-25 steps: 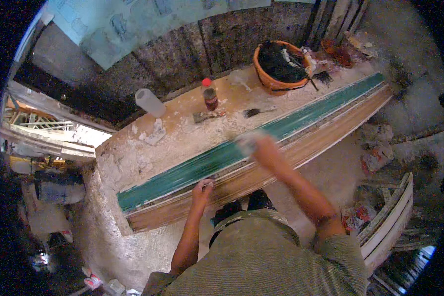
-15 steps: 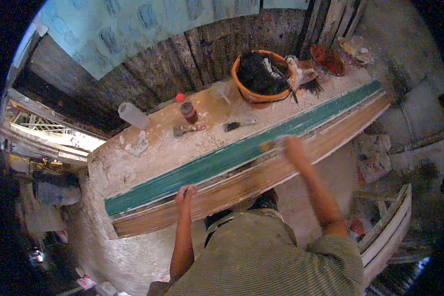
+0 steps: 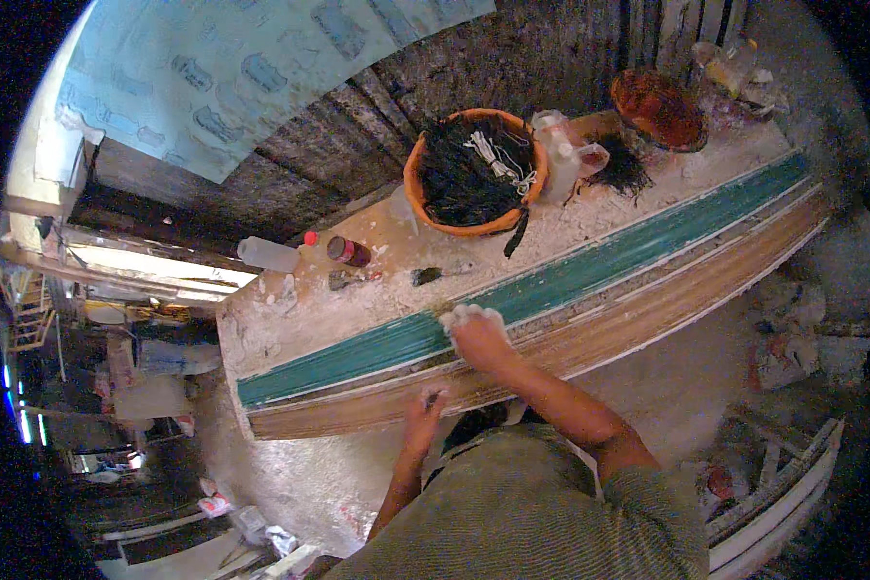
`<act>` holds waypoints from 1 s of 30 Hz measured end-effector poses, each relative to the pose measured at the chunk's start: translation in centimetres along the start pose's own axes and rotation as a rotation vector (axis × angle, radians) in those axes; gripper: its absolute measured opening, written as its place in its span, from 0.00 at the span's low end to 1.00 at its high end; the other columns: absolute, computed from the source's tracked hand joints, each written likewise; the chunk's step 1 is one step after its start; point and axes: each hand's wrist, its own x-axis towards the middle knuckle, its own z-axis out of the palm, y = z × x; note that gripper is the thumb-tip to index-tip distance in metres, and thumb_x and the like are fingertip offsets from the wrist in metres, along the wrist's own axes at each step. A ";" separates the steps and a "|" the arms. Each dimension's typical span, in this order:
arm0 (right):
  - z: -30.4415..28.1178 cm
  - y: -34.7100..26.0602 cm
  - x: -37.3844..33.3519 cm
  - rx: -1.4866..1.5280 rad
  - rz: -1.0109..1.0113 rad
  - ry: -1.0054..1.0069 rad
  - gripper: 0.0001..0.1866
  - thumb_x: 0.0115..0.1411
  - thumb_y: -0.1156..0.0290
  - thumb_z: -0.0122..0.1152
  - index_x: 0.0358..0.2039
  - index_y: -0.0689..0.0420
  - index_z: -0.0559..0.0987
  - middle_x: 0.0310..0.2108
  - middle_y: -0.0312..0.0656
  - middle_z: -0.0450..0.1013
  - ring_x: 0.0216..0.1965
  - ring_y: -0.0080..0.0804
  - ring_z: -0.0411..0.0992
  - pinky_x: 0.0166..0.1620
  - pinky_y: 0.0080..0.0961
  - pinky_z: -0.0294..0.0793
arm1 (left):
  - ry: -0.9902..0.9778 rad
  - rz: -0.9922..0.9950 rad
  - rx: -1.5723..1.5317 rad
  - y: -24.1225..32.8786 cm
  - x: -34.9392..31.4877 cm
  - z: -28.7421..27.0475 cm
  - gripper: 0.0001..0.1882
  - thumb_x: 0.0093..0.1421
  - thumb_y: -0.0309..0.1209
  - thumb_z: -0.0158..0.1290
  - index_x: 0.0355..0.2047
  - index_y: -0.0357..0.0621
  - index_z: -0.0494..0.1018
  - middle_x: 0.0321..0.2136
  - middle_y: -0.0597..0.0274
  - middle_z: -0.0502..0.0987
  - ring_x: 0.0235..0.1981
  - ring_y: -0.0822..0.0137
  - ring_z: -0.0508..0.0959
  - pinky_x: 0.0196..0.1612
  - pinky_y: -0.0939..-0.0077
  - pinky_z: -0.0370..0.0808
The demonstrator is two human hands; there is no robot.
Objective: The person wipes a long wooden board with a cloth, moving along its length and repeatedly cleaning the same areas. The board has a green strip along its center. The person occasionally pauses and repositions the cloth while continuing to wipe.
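Note:
My right hand is closed around a paintbrush, mostly hidden by the fingers. Its pale bristles rest at the green-painted strip of a long wooden board. Whitish smears show on the knuckles. Closer to my body, my left hand is curled beside the board's bare wooden side, around a small dark thing too unclear to name. A second brush lies on the dusty pale worktop, past the green strip.
Along the back stand an orange tub of black strands, a clear jug and a reddish-brown basket. Left of these are a white bottle and a dark jar. A white slatted wooden piece stands at lower right.
My right hand has moved left along the green strip with the brush. My left hand is now nearer the right one and lower against the board's side. The whole view has shifted.

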 end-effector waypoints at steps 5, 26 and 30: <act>-8.1 15.4 -3.4 -0.294 0.469 -0.023 0.07 0.57 0.70 0.60 0.36 0.54 0.82 0.34 0.47 0.78 0.36 0.46 0.78 0.39 0.45 0.75 | -0.021 -0.060 -0.029 1.3 -2.1 1.7 0.14 0.70 0.38 0.56 0.46 0.40 0.80 0.39 0.60 0.83 0.42 0.66 0.81 0.50 0.67 0.76; -22.1 24.4 -7.2 -0.672 0.433 0.460 0.18 0.63 0.52 0.65 0.34 0.56 0.85 0.29 0.50 0.82 0.27 0.48 0.80 0.29 0.43 0.78 | 0.062 -0.057 -0.531 -7.5 -5.1 5.9 0.15 0.66 0.37 0.58 0.47 0.40 0.80 0.43 0.58 0.83 0.41 0.67 0.82 0.48 0.71 0.77; -19.2 12.8 -7.8 0.177 0.198 0.248 0.10 0.61 0.70 0.64 0.42 0.54 0.86 0.39 0.45 0.83 0.38 0.42 0.81 0.43 0.38 0.79 | 0.086 -0.157 -0.677 -9.9 -4.5 7.5 0.14 0.66 0.36 0.59 0.47 0.40 0.79 0.42 0.59 0.83 0.43 0.68 0.82 0.48 0.71 0.77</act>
